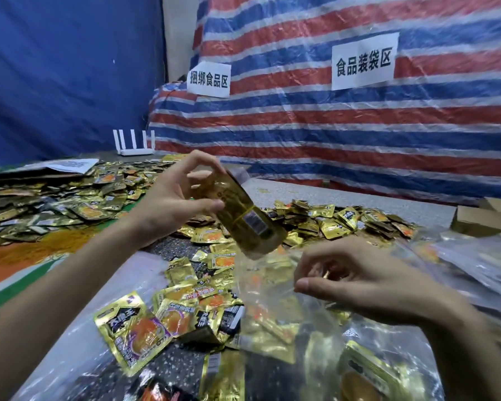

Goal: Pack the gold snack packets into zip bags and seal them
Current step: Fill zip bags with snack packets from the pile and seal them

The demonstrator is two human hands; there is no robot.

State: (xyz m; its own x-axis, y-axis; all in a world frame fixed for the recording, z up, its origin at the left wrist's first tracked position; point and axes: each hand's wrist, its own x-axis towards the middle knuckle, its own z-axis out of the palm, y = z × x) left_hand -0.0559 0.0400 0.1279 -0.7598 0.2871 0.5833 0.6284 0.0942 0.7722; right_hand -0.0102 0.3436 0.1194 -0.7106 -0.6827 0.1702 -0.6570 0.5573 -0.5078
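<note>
Your left hand (174,204) is raised above the bench (344,198), fingers and thumb curled round a bundle of gold packets (249,224) that tilts down to the right. Its lower end hangs just above the mouth of a clear zip bag (272,299). Your right hand (359,282) is lower and nearer you, thumb and curled fingers pinching the bag's upper edge, though blur softens the grip. Through the bag's film you see gold packets lying beneath it.

Loose packets (145,328) lie scattered on the bench below your left forearm. A second heap (344,218) sits beyond the bundle, and a broad pile (55,198) covers the far left. More clear bags (480,261) lie to your right, near cardboard boxes (486,218). A white router (134,143) stands at the back. Behind it hang a blue sheet (55,68) and a striped tarpaulin (330,125) bearing two paper signs (363,60).
</note>
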